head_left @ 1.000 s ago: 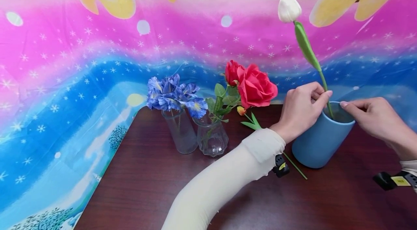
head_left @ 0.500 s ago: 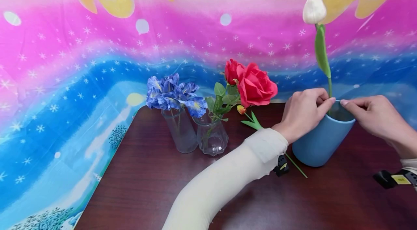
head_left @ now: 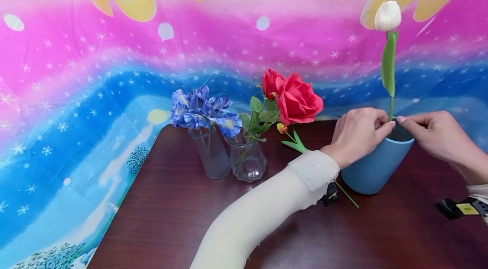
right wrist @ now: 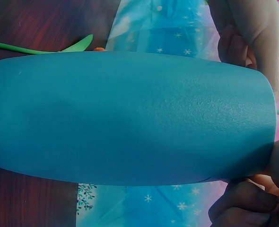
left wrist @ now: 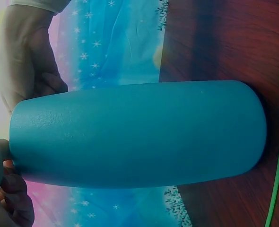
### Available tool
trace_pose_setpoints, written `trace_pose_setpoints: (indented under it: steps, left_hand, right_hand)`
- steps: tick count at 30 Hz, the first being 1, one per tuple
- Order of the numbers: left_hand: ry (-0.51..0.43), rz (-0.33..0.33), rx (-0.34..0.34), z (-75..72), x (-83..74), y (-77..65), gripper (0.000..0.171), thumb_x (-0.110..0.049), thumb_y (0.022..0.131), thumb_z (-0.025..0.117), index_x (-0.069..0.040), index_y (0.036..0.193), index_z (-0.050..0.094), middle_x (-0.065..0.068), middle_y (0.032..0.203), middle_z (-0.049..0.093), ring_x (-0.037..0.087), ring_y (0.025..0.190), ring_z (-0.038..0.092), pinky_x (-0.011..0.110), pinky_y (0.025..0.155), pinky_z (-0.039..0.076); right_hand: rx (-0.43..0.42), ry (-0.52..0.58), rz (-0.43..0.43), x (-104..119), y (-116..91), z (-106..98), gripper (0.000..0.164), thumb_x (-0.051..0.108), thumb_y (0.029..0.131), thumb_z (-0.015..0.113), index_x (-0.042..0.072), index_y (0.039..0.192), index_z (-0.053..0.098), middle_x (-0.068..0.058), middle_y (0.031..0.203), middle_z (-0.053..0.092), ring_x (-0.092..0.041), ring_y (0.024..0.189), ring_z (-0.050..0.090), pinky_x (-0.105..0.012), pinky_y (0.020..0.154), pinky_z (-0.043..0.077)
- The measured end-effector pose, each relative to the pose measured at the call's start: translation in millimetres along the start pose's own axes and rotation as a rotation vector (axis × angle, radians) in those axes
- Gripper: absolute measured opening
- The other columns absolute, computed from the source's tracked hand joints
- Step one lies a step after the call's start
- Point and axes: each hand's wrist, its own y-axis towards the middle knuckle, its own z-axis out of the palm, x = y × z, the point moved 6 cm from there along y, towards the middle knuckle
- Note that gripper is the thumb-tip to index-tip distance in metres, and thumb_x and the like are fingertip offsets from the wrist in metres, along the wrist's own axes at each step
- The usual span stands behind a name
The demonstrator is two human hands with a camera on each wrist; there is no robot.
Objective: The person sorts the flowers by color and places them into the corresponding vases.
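A white tulip (head_left: 388,15) with one green leaf stands nearly upright, its stem going into the mouth of a blue vase (head_left: 375,167). My left hand (head_left: 358,133) pinches the stem between thumb and fingers right at the vase's left rim. On the other side, my right hand (head_left: 438,135) pinches the vase's right rim with thumb and index finger. Both hands flank the vase's mouth in the wrist views, where its blue wall (left wrist: 139,135) fills the middle. The stem's lower end is hidden inside the vase.
Left of the vase, an orange-yellow tulip (head_left: 282,128) lies on the dark wood table (head_left: 160,218), partly under the left forearm. A glass vase (head_left: 248,165) holds red roses (head_left: 299,99); a taller glass vase (head_left: 213,159) holds blue irises (head_left: 202,108). A colourful cloth (head_left: 95,48) hangs behind.
The white tulip has swung from a leftward lean to nearly upright and sunk slightly lower. My left hand has moved a little right and down with the stem. The right hand stays at the rim.
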Motion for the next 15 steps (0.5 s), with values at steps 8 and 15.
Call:
trace_pose_setpoints:
  steps: [8,15]
  left_hand:
    - [-0.001,-0.035,0.045,2.7,0.7,1.6,0.020,-0.048,0.101,0.057,-0.040,0.107,0.074,-0.021,0.075,0.059,-0.005,0.064,0.049,0.012,0.052,0.037]
    - [-0.024,-0.069,0.084,4.9,0.0,2.2,0.020,-0.049,0.099,0.059,-0.042,0.110,0.074,-0.025,0.081,0.062,-0.003,0.060,0.050,0.014,0.050,0.039]
  right_hand:
    - [0.003,-0.007,0.007,0.9,0.3,0.7,0.055,0.033,0.109,0.042,0.005,0.061,0.042,0.000,0.053,0.027,-0.022,0.046,0.025,-0.036,0.045,0.023]
    - [0.009,-0.012,0.016,0.0,0.3,1.6,0.054,0.033,0.109,0.041,0.005,0.065,0.053,-0.001,0.053,0.028,-0.023,0.046,0.025,-0.036,0.044,0.024]
